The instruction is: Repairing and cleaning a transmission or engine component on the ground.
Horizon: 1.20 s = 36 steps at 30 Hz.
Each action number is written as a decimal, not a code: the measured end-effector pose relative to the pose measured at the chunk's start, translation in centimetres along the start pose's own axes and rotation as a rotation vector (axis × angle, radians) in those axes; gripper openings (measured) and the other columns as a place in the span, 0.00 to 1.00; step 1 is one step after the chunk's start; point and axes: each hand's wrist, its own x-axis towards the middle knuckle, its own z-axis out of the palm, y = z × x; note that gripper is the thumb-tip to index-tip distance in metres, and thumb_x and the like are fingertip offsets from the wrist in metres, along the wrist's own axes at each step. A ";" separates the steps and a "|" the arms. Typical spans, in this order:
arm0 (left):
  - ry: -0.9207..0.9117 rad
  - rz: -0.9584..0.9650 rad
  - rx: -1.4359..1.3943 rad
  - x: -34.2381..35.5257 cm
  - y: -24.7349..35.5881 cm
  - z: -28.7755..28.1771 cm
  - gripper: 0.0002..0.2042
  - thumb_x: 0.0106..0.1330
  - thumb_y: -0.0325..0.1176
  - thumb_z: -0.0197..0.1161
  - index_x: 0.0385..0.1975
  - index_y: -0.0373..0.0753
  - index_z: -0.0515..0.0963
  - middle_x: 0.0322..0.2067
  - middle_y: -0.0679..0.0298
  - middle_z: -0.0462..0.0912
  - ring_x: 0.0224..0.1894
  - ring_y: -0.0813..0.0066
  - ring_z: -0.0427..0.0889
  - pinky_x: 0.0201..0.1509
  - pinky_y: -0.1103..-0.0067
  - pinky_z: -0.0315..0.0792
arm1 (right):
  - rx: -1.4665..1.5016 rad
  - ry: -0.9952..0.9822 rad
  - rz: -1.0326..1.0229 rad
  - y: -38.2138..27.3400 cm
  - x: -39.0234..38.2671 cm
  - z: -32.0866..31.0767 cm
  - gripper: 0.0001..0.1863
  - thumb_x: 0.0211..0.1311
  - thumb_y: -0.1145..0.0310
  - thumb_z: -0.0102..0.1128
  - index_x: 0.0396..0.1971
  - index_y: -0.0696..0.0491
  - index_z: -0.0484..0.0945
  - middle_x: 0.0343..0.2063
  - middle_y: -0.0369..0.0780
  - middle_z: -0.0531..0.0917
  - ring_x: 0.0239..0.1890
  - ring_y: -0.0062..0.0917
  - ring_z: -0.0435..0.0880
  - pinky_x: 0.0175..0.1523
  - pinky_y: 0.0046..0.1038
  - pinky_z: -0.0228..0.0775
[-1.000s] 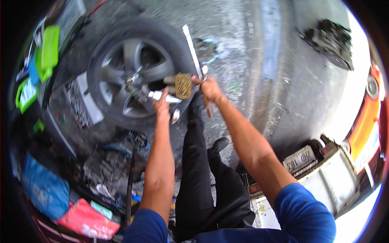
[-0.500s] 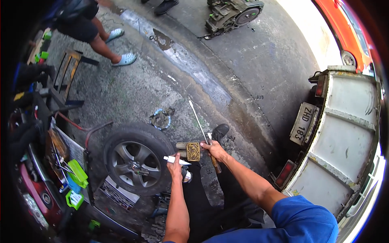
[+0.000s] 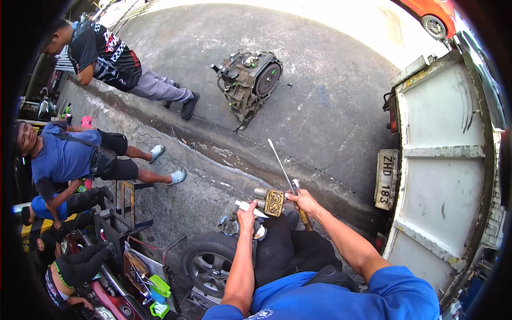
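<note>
Between my hands is a squarish metal part [image 3: 274, 203] with a grooved, yellowish-brown face and round metal barrels [image 3: 261, 192] at its back left. My left hand [image 3: 246, 218] is closed round a white tube [image 3: 242, 205] with a pointed nozzle, its fingers beside the part. My right hand [image 3: 305, 202] pinches the part's right edge. It also grips a long screwdriver [image 3: 280, 164], its shaft pointing up and away. A brown handle [image 3: 305, 220] sticks out below that fist, in line with the shaft. Another metal tool end [image 3: 296, 184] shows above it, its kind unclear.
A wheel [image 3: 210, 266] lies at lower left, near tools and green containers [image 3: 160, 286]. A gearbox [image 3: 250, 85] stands on the floor ahead. The pale truck tailgate [image 3: 442, 154] is close on my right. Several people, one in a blue shirt [image 3: 66, 152], are at left.
My view has tilted up, bringing more people and the whole gearbox into sight. Both hands keep their hold on the same things, with little change in their pose.
</note>
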 end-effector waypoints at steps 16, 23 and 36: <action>-0.261 0.009 0.092 25.8 38.2 35.7 0.13 0.62 0.38 0.68 0.37 0.32 0.83 0.30 0.65 0.84 0.31 0.78 0.79 0.34 0.78 0.72 | 0.107 0.172 -0.011 -42.9 21.1 -24.7 0.11 0.65 0.66 0.64 0.41 0.57 0.78 0.28 0.41 0.84 0.15 0.14 0.68 0.22 0.19 0.62; -0.243 0.027 0.105 34.2 48.2 48.8 0.18 0.59 0.42 0.68 0.40 0.33 0.84 0.30 0.59 0.86 0.31 0.73 0.82 0.36 0.74 0.73 | 0.028 0.107 0.028 -57.8 30.1 -35.5 0.10 0.67 0.69 0.61 0.43 0.58 0.78 0.32 0.44 0.86 0.16 0.13 0.68 0.22 0.19 0.62; 0.047 -0.080 -0.059 45.2 64.6 68.3 0.15 0.60 0.40 0.69 0.36 0.32 0.83 0.28 0.62 0.84 0.29 0.75 0.80 0.34 0.75 0.72 | -0.315 -0.146 0.129 -83.6 48.1 -49.8 0.10 0.65 0.67 0.63 0.40 0.57 0.80 0.29 0.38 0.85 0.17 0.13 0.67 0.23 0.18 0.60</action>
